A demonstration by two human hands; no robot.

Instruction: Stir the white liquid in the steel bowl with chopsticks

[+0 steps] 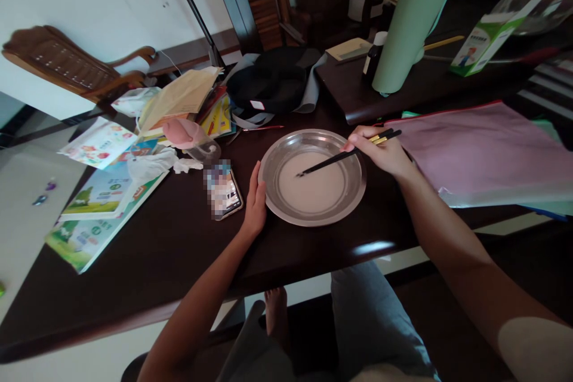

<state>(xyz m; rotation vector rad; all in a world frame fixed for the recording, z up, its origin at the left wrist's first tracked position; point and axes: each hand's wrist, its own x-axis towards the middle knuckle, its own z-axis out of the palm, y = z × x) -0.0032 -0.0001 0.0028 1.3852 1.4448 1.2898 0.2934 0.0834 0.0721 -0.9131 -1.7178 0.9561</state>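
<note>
A round metal bowl (pixel 313 218) with a wide rim stands on the dark table, and a pale, milky liquid (pixel 308 191) covers its bottom. My left hand (pixel 256 206) holds the bowl's left side, fingers stretched along the outside of the rim. In my right hand (pixel 380 149), above the right rim, is a pair of black chopsticks (pixel 331 160) with gold bands. They slant down to the left, and their tips are at the liquid near the middle of the bowl.
Left of the bowl lies a phone (pixel 226 191), with booklets (pixel 96 209) and tissues (pixel 154 164) beyond. A black bag (pixel 268 80) sits behind. At the right are a pink folder (pixel 487 149), a tall green flask (pixel 414 24), a dark bottle (pixel 372 62) and a small carton (pixel 483 42).
</note>
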